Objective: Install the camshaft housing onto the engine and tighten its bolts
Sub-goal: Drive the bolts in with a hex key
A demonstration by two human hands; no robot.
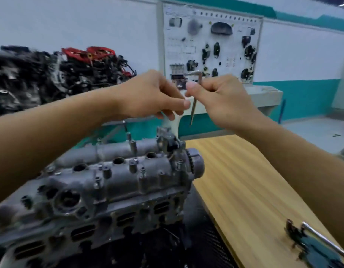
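We found both hands raised above the far end of the engine, close together. The right hand (223, 97) pinched a slim L-shaped steel hex key (193, 107) between thumb and curled fingers, near its bend. The short arm pointed left at the top. The long shaft hung down with its tip free in the air above the engine. The left hand (153, 93) had its fingers curled and its thumb pressed toward the forefinger, just beside the key's shaft. We could not tell whether it held anything, as the view was blurred there.

The grey cast-metal camshaft housing (124, 176) sat on top of the grey cylinder head (86, 225), running from lower left to upper right. Several dark steel bolts (132, 147) stood upright in its bosses, some standing tall above it. A toothed sprocket (195, 163) showed at the housing's right end. The assembly rested on a black textured mat (209, 248) laid on a light wood-grain table (254, 186).

At the table's near right corner lay a chrome bar (322, 241) beside a dark, blurred fitting (295, 235). Behind, we noted a white display board (211, 49) carrying vehicle parts. To the left was a heap of dark engine parts (74, 66) with red pieces among them.
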